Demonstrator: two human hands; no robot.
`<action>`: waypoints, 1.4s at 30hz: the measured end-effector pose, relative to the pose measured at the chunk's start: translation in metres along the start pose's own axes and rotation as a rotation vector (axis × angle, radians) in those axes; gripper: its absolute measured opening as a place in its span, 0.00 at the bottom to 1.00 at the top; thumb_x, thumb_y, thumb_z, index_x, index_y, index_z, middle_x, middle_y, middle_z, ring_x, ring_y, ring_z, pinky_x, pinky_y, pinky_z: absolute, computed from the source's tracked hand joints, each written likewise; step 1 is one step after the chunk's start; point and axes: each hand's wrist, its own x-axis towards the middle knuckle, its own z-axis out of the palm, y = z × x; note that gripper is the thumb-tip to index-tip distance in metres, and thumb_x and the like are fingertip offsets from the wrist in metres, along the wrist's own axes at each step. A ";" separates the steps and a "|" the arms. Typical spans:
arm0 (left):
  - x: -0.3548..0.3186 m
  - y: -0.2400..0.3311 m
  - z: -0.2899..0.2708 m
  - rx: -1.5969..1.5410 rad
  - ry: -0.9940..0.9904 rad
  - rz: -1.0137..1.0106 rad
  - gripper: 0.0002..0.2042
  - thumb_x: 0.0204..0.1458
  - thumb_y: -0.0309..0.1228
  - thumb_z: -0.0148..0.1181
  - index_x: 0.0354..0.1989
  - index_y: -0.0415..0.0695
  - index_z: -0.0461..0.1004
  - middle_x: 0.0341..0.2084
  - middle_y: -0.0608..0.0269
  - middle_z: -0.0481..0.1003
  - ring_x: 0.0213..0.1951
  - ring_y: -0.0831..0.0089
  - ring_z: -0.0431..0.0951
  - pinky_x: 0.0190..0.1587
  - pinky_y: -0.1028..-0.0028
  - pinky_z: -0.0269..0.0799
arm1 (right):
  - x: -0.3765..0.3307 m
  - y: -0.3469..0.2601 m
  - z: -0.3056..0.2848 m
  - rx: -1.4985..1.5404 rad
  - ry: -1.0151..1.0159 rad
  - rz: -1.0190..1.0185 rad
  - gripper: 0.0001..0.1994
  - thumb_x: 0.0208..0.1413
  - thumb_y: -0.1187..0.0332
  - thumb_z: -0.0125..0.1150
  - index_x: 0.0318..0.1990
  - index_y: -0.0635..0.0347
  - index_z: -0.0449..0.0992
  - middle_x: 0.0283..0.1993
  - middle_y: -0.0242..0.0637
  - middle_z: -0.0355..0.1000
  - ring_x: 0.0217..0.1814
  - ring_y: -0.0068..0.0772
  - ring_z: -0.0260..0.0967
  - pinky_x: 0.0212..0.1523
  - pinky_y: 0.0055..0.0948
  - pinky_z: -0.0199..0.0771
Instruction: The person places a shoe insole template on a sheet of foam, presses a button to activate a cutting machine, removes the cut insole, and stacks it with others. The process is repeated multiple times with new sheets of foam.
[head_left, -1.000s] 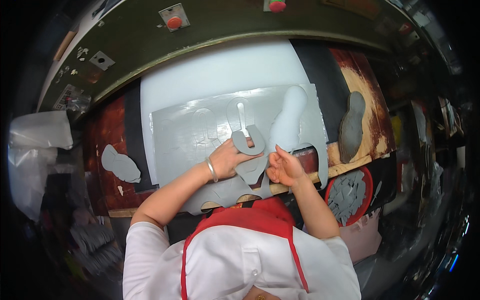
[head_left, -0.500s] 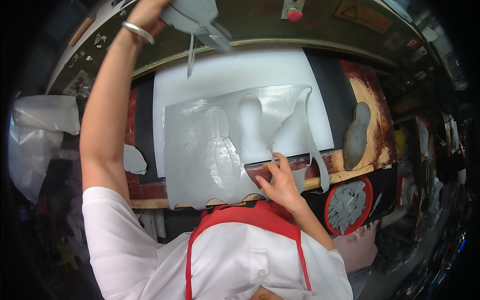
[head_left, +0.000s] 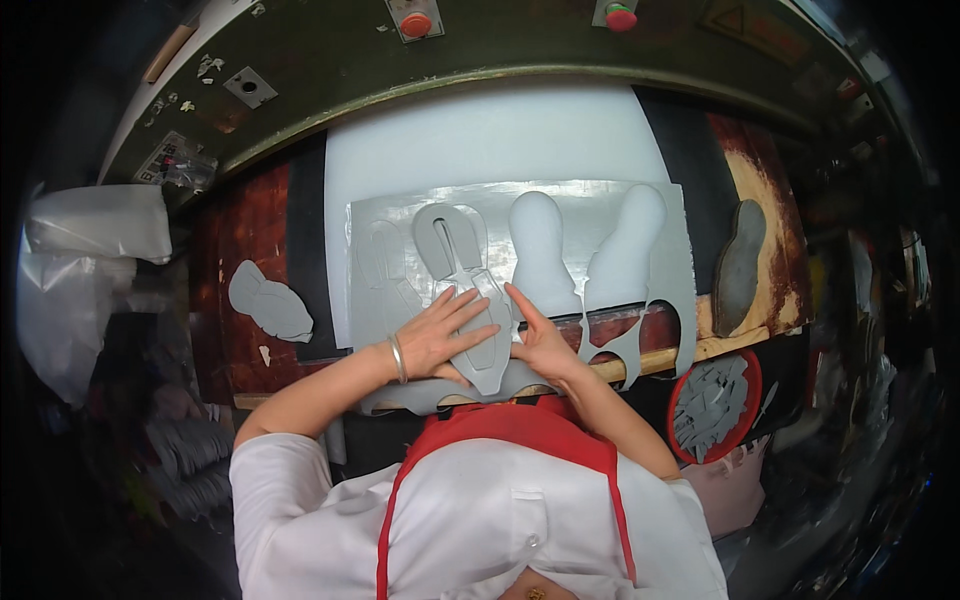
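A grey sheet with shoe-sole-shaped holes lies on a white pad on the press bed. A grey sole-shaped cutting die rests on the sheet's left half. My left hand lies flat on the die's near end, fingers spread. My right hand presses the sheet just right of the die, index finger stretched out. Two sole-shaped holes show the white pad to the right.
A pile of grey cut soles lies at the left on the red-brown table. One dark sole piece sits at the right. A red round bin holds grey scraps. Red and green buttons sit on the machine front above.
My left arm, raised high toward the machine half a second ago with the grey die, has come down; the die now lies on the sheet with both hands pressing beside it.
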 end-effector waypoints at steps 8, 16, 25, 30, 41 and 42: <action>0.017 -0.020 -0.027 -0.489 0.070 -0.372 0.30 0.38 0.27 0.64 0.57 0.49 0.70 0.55 0.51 0.69 0.59 0.51 0.66 0.63 0.60 0.59 | -0.015 -0.019 0.002 0.324 -0.069 0.129 0.38 0.58 0.76 0.54 0.72 0.49 0.42 0.39 0.45 0.75 0.39 0.28 0.73 0.45 0.26 0.74; 0.024 -0.092 -0.256 -0.799 0.910 -0.332 0.16 0.58 0.34 0.57 0.51 0.37 0.70 0.44 0.61 0.75 0.44 0.70 0.76 0.48 0.72 0.71 | -0.041 -0.040 0.025 -0.985 0.443 -0.540 0.17 0.51 0.75 0.63 0.49 0.66 0.73 0.45 0.43 0.71 0.44 0.30 0.72 0.45 0.26 0.73; -0.027 -0.043 -0.145 0.370 0.010 -0.065 0.37 0.32 0.12 0.54 0.58 0.53 0.69 0.54 0.55 0.70 0.58 0.58 0.68 0.61 0.61 0.65 | 0.013 0.000 0.059 -0.097 -0.332 0.258 0.06 0.52 0.73 0.64 0.36 0.65 0.77 0.38 0.32 0.74 0.36 0.17 0.69 0.38 0.18 0.69; -0.096 -0.034 -0.029 0.059 -0.148 -0.050 0.31 0.40 0.23 0.61 0.58 0.54 0.68 0.59 0.51 0.63 0.63 0.53 0.61 0.66 0.48 0.49 | 0.031 0.024 0.065 0.363 -0.269 0.339 0.06 0.47 0.73 0.59 0.22 0.63 0.72 0.25 0.29 0.66 0.30 0.20 0.59 0.37 0.20 0.59; -0.094 -0.048 -0.093 -0.765 0.591 -0.796 0.15 0.52 0.29 0.62 0.48 0.43 0.75 0.42 0.60 0.77 0.44 0.72 0.76 0.48 0.71 0.72 | 0.017 -0.017 0.082 -0.276 -0.273 0.183 0.03 0.48 0.77 0.59 0.29 0.64 0.71 0.46 0.38 0.70 0.40 0.20 0.67 0.41 0.23 0.70; -0.100 -0.052 -0.119 -0.721 0.870 -0.716 0.16 0.53 0.34 0.63 0.46 0.38 0.75 0.41 0.61 0.77 0.41 0.76 0.75 0.46 0.72 0.71 | 0.011 -0.024 0.080 -0.386 -0.237 0.112 0.04 0.49 0.76 0.60 0.31 0.65 0.71 0.48 0.39 0.70 0.42 0.21 0.68 0.44 0.24 0.71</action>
